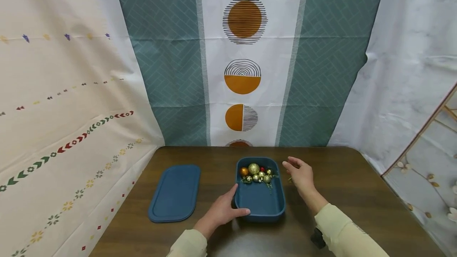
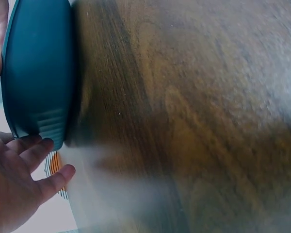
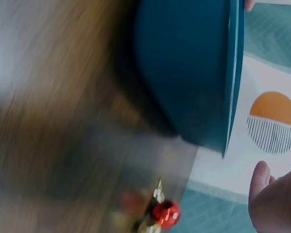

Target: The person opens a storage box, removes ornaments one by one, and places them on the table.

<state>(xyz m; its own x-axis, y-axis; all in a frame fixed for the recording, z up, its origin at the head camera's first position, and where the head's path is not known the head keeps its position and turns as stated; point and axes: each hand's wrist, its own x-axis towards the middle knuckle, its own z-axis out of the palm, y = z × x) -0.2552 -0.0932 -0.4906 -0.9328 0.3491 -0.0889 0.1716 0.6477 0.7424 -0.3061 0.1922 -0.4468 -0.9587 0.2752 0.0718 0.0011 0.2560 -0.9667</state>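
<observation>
A blue rectangular container (image 1: 262, 218) sits on the table with its top open. Gold, orange and red bauble ornaments (image 1: 254, 169) are gathered in its far half. My left hand (image 1: 222, 209) holds the container at its near left side, thumb over the rim and fingers along the outer wall. Just off the right wall is my right hand (image 1: 301, 175), with loosely bent fingers and nothing seen between them. Below it, in the right wrist view, a red bauble (image 3: 166, 213) lies on the tabletop beside gold pieces.
A flat blue lid (image 1: 175, 193) lies to the left of the container. The brown wooden table (image 1: 332, 177) ends at a patterned cloth backdrop (image 1: 246, 122), with more cloth along the left and right sides.
</observation>
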